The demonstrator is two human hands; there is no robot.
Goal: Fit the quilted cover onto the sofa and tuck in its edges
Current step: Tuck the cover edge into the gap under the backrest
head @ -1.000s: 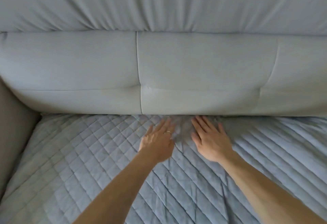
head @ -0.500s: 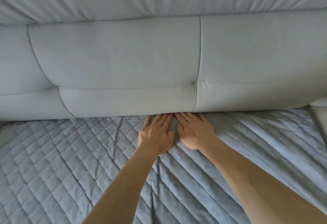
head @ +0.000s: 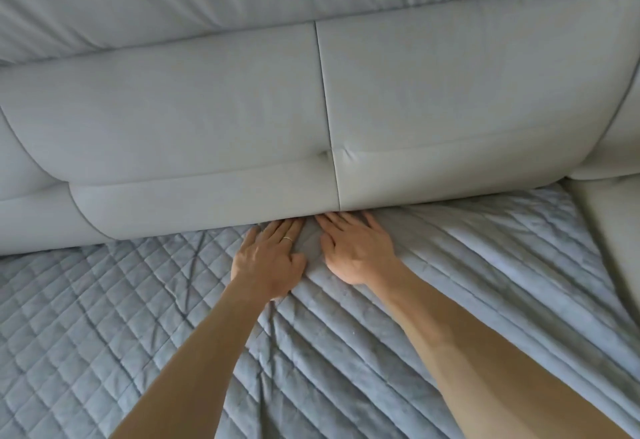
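1. The fingers (head: 281,230) of both hands lie straight and flat, gripping nothing. Their tips press the quilted cover (head: 166,320) into the crease at 12 o'clock.
2. A second ago the tips lay spread, short of that crease. Now they reach under the backrest (head: 207,119), so this stretch of edge is probably being tucked in.
3. The left hand (head: 268,260), wearing a ring (head: 287,239), sits just at 9 o'clock of the right hand (head: 358,253).
4. The cover is soft and blue-grey, spread across the seat. It is diamond-stitched toward 8 o'clock and rucked into ridges toward 4 o'clock.
5. The backrest is smooth, padded and rounded. The sofa (head: 613,230) shows bare at 3 o'clock.
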